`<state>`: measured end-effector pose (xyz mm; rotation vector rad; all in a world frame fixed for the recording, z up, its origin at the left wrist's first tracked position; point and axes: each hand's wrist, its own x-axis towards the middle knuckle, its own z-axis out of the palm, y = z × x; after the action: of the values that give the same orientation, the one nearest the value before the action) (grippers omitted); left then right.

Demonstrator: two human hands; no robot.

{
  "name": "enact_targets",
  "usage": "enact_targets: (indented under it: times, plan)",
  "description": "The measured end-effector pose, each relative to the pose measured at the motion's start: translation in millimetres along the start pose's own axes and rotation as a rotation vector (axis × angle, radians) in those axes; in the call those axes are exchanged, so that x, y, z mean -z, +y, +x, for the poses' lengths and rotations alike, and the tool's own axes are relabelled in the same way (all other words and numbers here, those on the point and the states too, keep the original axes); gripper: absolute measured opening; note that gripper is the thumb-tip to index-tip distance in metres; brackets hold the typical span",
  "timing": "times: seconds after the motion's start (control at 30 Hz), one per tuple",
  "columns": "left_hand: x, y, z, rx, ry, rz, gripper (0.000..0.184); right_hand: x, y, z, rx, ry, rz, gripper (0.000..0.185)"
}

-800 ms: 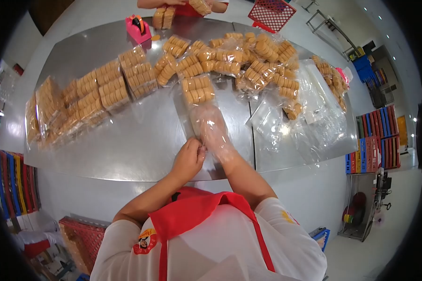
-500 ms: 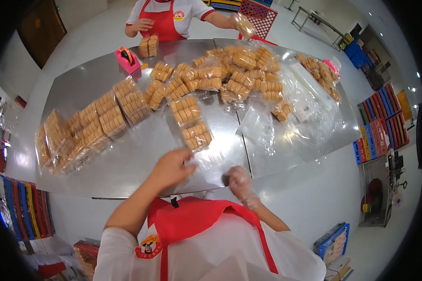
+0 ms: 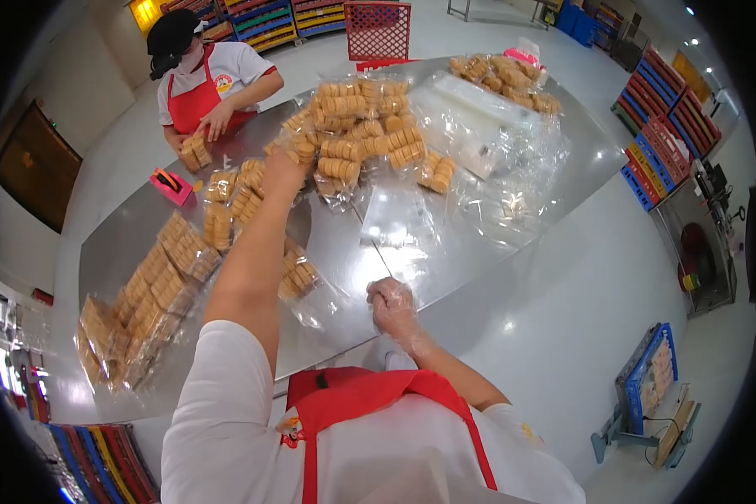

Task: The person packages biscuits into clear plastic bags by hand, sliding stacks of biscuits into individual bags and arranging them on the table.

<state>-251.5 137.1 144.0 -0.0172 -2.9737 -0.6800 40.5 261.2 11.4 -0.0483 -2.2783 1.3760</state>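
Note:
My left hand (image 3: pixel 283 175), bare, is stretched far forward to the near left side of a heap of bagged round biscuits (image 3: pixel 342 107). Its fingers are hidden among the packs, so I cannot see whether they grip one. Closer to me, my right hand (image 3: pixel 392 307) wears a clear plastic glove and is curled closed above the table's front edge. What it holds, if anything, is hidden. Beneath my left forearm lies a clear pack of biscuits (image 3: pixel 297 273), partly covered by the arm.
Filled biscuit packs (image 3: pixel 151 290) stand in rows on the steel table (image 3: pixel 328 336) at left. A pink tape dispenser (image 3: pixel 172 186) sits beyond them. Clear plastic bags (image 3: pixel 504 160) cover the right side. Across the table, a co-worker (image 3: pixel 214 80) handles a biscuit pack (image 3: pixel 196 153).
My left hand has reached forward from the near edge to the heap. My right hand stays near the front edge. The view has turned right, and the co-worker's hands have come together at a pack.

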Motion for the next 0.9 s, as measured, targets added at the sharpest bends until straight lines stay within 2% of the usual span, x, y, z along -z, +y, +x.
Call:
enact_targets:
  times: [0.07,0.17,0.2,0.27,0.3,0.33,0.37,0.43,0.5,0.57,0.6,0.7,0.77,0.8,0.9]
  plan:
    - [1.3,-13.3,-2.3,-0.005,0.024,0.005,0.064,-1.9,-1.3,1.7,0.045,0.008,0.014,0.012]
    - [10.2,-48.5,-9.1,-0.113,0.085,-0.146,0.056,-8.1,5.8,4.5,0.019,0.02,0.108,0.013]
    - [22.8,-53.9,-21.3,-0.082,-0.053,-0.403,0.055,-4.8,3.2,5.0,-0.043,0.011,0.104,0.014]
    - [63.0,-67.0,-75.4,-0.014,-0.336,-0.91,0.054,-1.4,-1.0,7.4,-0.289,0.082,0.307,0.019]
    - [78.3,-68.0,-109.7,0.037,-0.41,-1.092,0.055,1.4,-3.1,11.8,-0.417,0.112,0.402,0.023]
    - [89.2,-66.7,-147.0,0.095,-0.482,-1.278,0.057,11.6,-17.9,20.1,-0.338,0.062,0.483,0.03]
    - [96.5,-68.1,-181.3,0.114,-0.554,-1.362,0.058,23.5,-43.4,27.8,-0.27,0.01,0.564,0.037]
    - [95.1,-73.2,-236.2,0.172,-0.652,-1.476,0.057,39.1,-104.8,37.4,-0.431,-0.174,0.794,0.04]
    - [88.1,-79.0,-276.1,0.226,-0.696,-1.543,0.052,31.5,-127.3,31.1,-0.584,-0.332,0.912,0.04]
    - [89.6,-85.5,-300.9,0.372,-0.688,-1.582,0.044,19.9,-135.7,22.3,-0.697,-0.468,0.918,0.036]
    - [89.8,-88.0,-306.6,0.43,-0.678,-1.605,0.04,15.7,-128.7,15.7,-0.683,-0.518,0.881,0.03]
    - [90.0,-100.9,-318.9,0.562,-0.549,-1.613,0.024,19.3,-166.6,10.2,-0.813,-0.571,0.817,0.024]
    - [88.3,-116.3,-321.7,0.438,-0.499,-1.462,0.011,10.8,-163.0,7.0,-0.805,-0.61,0.832,0.021]
    - [90.5,-119.9,-322.2,0.376,-0.481,-1.379,0.01,9.6,-162.1,5.9,-0.778,-0.622,0.862,0.021]
    - [98.6,-117.1,-324.9,-0.058,-0.027,-0.816,0.012,4.3,-168.8,6.1,-0.668,-0.61,0.829,0.019]
